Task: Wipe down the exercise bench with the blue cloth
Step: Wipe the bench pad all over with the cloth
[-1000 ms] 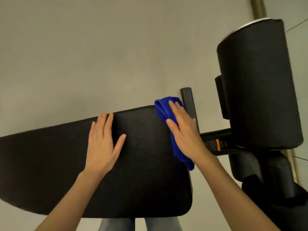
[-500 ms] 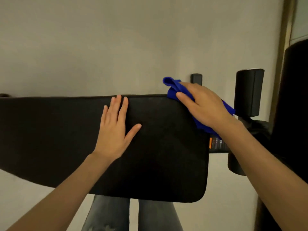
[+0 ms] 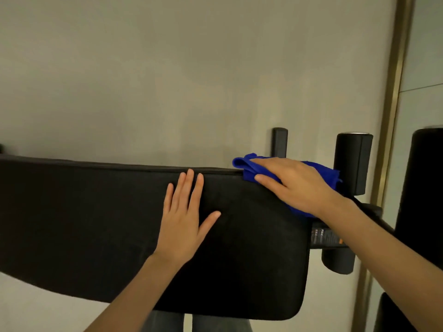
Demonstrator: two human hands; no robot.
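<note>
Blue cloth (image 3: 321, 173) sits at the far right corner of the bench (image 3: 84, 224), pressed under our flat right hand (image 3: 294, 185). Our left hand (image 3: 184, 216) rests spread, holding nothing. Most of the pad probably awaits wiping.

My right hand (image 3: 294, 185) covers most of the cloth (image 3: 320, 170). I lose the bench (image 3: 96, 212) past the left edge, the big roller (image 3: 423, 188) past the right, and I cannot read the label (image 3: 322, 236).

Matt black padded bench (image 3: 96, 224), soft blue cloth (image 3: 321, 172), foam rollers (image 3: 352, 161).
</note>
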